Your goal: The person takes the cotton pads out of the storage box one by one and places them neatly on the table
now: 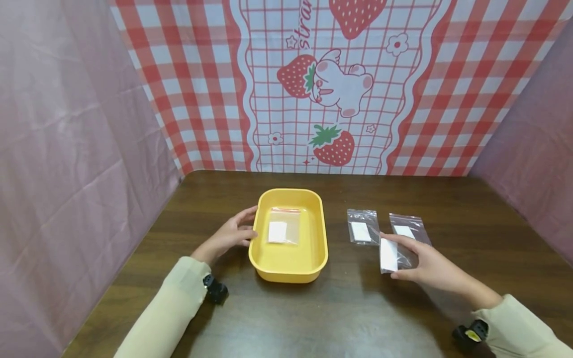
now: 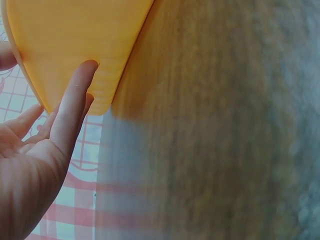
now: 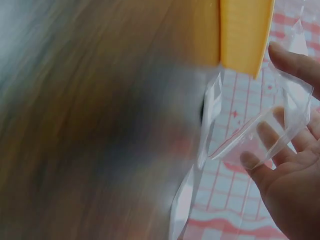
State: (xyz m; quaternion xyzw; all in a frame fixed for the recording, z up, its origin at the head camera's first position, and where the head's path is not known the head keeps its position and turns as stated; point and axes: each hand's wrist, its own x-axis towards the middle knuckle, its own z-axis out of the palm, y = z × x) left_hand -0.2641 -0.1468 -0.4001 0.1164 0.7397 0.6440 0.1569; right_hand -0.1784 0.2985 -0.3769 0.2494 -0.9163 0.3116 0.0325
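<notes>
My left hand (image 1: 227, 234) rests against the left side of a yellow plastic tub (image 1: 286, 276). In the left wrist view its fairly straight fingers (image 2: 70, 110) lie along the tub's outer wall. A small clear zip-lock bag (image 1: 291, 226) with a white rectangular piece inside lies on the tub's floor. To the right of the tub, my right hand (image 1: 431, 266) holds another such bag (image 1: 388, 256) between thumb and fingers, raised over the table. Behind it, two similar bags lie flat: one on the left (image 1: 361, 226) and one on the right (image 1: 420, 229), partly hidden by the hand.
A dark wooden table (image 1: 277, 318) carries everything. A red-and-white strawberry-print cloth (image 1: 286, 114) hangs at its back edge, with pinkish cloth (image 1: 80, 149) on the left and more on the right.
</notes>
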